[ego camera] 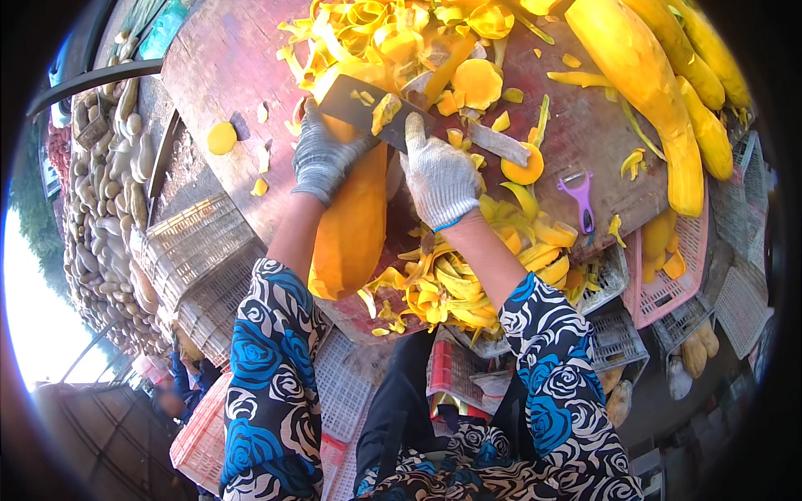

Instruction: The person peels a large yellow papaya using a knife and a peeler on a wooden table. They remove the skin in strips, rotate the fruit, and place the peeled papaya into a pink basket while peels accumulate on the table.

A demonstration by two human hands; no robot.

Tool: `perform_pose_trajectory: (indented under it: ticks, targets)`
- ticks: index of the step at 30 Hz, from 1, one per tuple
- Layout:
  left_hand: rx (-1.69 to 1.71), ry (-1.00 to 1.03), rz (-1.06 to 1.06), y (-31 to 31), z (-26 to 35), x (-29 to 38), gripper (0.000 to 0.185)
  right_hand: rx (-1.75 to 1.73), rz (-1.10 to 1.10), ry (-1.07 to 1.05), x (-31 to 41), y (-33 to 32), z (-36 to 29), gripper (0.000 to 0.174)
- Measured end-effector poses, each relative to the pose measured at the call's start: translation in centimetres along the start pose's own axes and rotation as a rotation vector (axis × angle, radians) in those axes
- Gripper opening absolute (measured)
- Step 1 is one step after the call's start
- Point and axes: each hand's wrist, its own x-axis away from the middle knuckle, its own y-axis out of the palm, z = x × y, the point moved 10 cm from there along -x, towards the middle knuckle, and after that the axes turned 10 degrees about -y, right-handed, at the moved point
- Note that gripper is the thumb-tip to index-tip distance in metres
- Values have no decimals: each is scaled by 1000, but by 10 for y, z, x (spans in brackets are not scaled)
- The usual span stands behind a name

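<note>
My left hand, in a grey knit glove, grips a long peeled orange squash around its upper part, thumb across the top. The squash lies lengthwise on a worn reddish wooden board. In my right hand, gloved in pale knit, is a broad dark cleaver. One finger stretches along its blade, and the handle is hidden. The blade lies across the squash, close to my left thumb. A squash scrap clings to the blade. Yellow peelings are heaped beyond the blade, with more peelings under my right forearm.
A purple peeler rests on the board's right. Several peeled squashes lie at the upper right. Cut rounds are scattered about. A pink crate and stacked pale crates flank the board. Unpeeled squashes cover ground at left.
</note>
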Motion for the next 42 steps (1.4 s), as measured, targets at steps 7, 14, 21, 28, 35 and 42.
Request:
perform_pose_trajectory:
  ticks: [7,14,21,28,35,42]
  targets:
    - [-222,-32,86,-12,-16,-7,116,26,84,-31,-14,-24,2,46]
    - [-11,223,119,-7,-37,-25,54,-72,57,-73,1,-6,-29,51]
    - [50,173,9,5,-3,-13,71,-38,80,-50,-4,3,-10,51]
    - [-183,-8,74,-15,-10,-5,105,-106,49,52,-43,6,-2,44]
    - [-70,10,-33,-17,-32,-22,119,-137,125,118,-26,-22,27,41]
    - [-326,-4,131,-44,-45,-22,107,-254,74,39,4,-7,-7,43]
